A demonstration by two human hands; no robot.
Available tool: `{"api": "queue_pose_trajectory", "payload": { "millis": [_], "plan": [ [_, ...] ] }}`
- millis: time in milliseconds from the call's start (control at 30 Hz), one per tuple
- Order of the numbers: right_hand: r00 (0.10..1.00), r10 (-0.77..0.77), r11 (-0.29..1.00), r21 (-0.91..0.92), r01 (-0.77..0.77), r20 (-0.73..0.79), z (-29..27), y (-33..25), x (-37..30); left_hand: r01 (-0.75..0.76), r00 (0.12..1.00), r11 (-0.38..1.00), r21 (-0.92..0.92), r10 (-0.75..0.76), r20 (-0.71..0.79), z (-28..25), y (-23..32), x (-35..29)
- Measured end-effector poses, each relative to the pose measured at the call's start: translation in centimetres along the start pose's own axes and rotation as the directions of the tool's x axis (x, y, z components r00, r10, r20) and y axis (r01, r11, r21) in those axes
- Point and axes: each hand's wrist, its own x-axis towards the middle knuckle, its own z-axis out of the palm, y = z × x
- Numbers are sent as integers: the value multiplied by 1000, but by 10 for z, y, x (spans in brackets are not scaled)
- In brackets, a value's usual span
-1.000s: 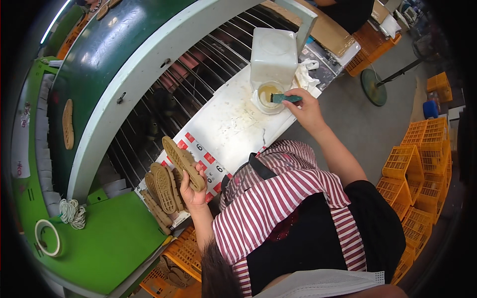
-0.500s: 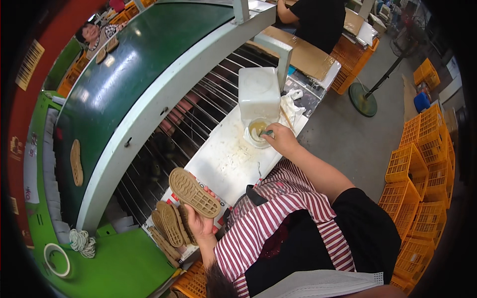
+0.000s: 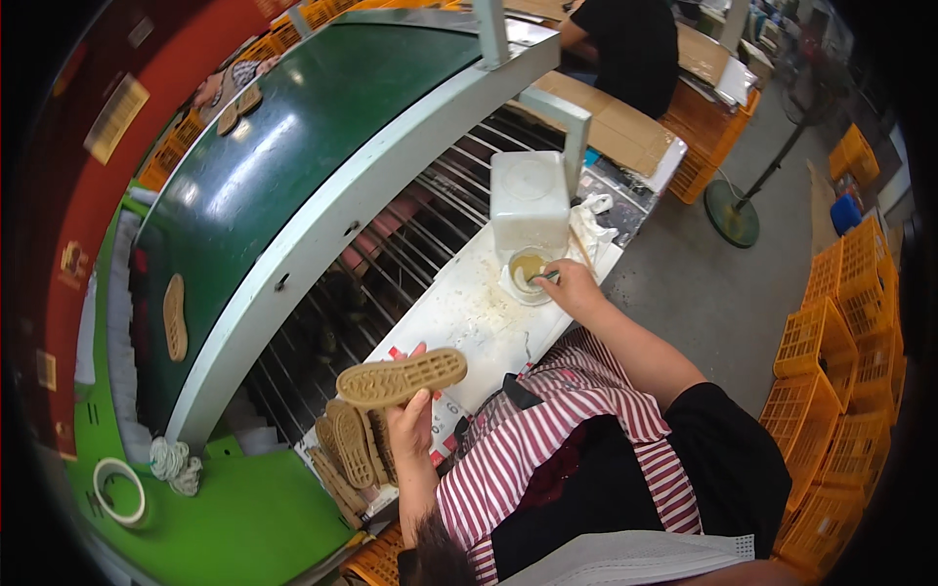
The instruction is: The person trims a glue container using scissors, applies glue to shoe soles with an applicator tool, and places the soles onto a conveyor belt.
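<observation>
My left hand point(image 3: 410, 422) is closed on a tan shoe sole point(image 3: 403, 378), held up on its edge above the near end of the white bench. Its grooved, gridded tread shows. Farther off to the right, my right hand point(image 3: 575, 290) pinches a small green-handled brush point(image 3: 544, 277); its tip is in a white cup point(image 3: 529, 297) of yellowish liquid and cannot be made out well. Behind that cup stands a translucent white square container point(image 3: 531, 200). Several more tan soles point(image 3: 350, 444) stand leaning together beside my left wrist.
A green conveyor belt point(image 3: 332, 93) behind a pale metal rail carries a few soles. Between rail and white bench point(image 3: 459, 317) runs a rack of metal rods. A tape roll point(image 3: 119, 491) and string lie on the green surface. Orange crates point(image 3: 821, 381) are stacked right; a co-worker sits beyond.
The sole in my left hand has turned from slanting, tread showing broadly, to nearly level and tilted on edge. My right hand stays at the cup. The whole view has shifted slightly.
</observation>
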Motion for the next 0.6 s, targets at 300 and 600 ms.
{"api": "queue_pose_trajectory", "payload": {
  "millis": [300, 600],
  "plan": [
    [992, 124, 991, 47, -123, -10, -16, -10, 2, -70, 981, 994, 83, 53, 189, 4, 0, 27],
    [992, 101, 983, 158, -88, -73, -7, 0, -1, -75, 995, 990, 123, 66, 79, 25, 10, 20]
  ]
}}
